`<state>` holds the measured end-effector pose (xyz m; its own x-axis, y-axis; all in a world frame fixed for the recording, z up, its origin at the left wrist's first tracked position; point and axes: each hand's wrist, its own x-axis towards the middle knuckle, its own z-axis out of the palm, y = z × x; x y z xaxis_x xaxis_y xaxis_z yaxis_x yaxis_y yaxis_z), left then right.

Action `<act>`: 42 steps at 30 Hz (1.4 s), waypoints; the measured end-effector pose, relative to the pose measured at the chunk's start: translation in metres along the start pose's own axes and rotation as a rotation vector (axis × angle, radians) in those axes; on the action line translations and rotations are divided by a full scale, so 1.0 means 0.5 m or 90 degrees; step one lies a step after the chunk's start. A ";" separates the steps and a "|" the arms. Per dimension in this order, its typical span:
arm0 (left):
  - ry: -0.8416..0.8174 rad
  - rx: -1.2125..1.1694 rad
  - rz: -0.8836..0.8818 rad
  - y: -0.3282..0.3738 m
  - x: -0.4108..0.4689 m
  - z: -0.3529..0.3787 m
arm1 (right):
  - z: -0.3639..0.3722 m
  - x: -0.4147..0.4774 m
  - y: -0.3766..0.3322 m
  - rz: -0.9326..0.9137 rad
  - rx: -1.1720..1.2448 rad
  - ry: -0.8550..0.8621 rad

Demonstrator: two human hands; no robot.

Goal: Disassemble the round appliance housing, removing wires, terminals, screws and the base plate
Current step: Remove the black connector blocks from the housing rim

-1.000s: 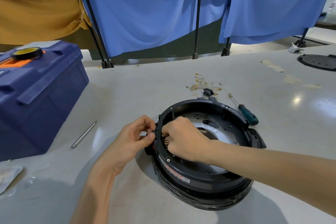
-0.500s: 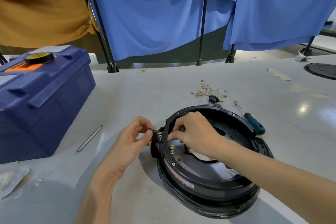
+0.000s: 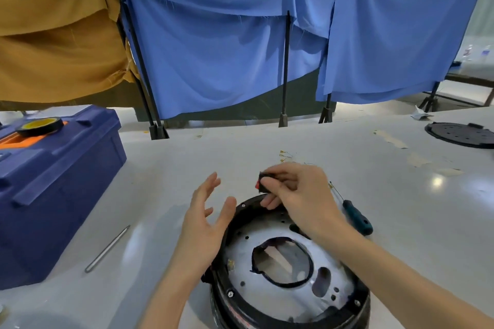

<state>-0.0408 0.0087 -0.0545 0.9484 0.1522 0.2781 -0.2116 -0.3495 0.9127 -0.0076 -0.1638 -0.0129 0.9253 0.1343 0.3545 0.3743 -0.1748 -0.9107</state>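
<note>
The round appliance housing point(image 3: 288, 270) lies open side up on the grey table point(image 3: 401, 208), directly below the camera, so that its interior can be reached from above. Inside the housing, the pale metal base plate point(image 3: 291, 294) is in place, with 1 large central opening and several smaller holes; screws point(image 3: 230, 294) show on the black rim, so by this evidence plate removal is not yet done. The right hand point(image 3: 296, 189) is raised above the far rim of the housing and pinches a small black component point(image 3: 263, 181) with a red mark between thumb and fingertips; it is probably a switch or terminal block, and it is clear of the housing. The left hand point(image 3: 205, 216) hovers just beside the left rim of the housing with fingers spread and palm open, gripping nothing; this posture suits steadying the housing or receiving the part. Beyond the housing, partly hidden by the right hand, lie loose wires with brass terminals point(image 3: 284, 156), which suggests a drop zone for removed parts. A green-handled screwdriver point(image 3: 355, 215) lies just right of the housing, within reach for the screws. A thin metal rod point(image 3: 107, 248) lies left of the housing, and a blue toolbox point(image 3: 53, 181) stands farther left. A black perforated disc point(image 3: 459, 133) rests well apart, far right of the housing.
</note>
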 end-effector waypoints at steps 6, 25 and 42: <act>-0.059 -0.027 -0.091 -0.025 -0.003 0.007 | -0.159 0.094 0.096 0.225 -0.077 0.157; -0.017 -0.103 -0.127 -0.036 -0.006 0.012 | -0.146 0.134 0.206 0.273 -0.374 0.144; -0.239 -0.006 -0.084 -0.031 -0.058 -0.117 | 0.034 -0.046 0.012 -0.047 -0.328 -0.476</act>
<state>-0.0788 0.0638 -0.0591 0.9877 -0.1531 0.0310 -0.0823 -0.3409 0.9365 -0.0278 -0.1515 -0.0300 0.6847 0.7287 0.0147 0.5778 -0.5304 -0.6203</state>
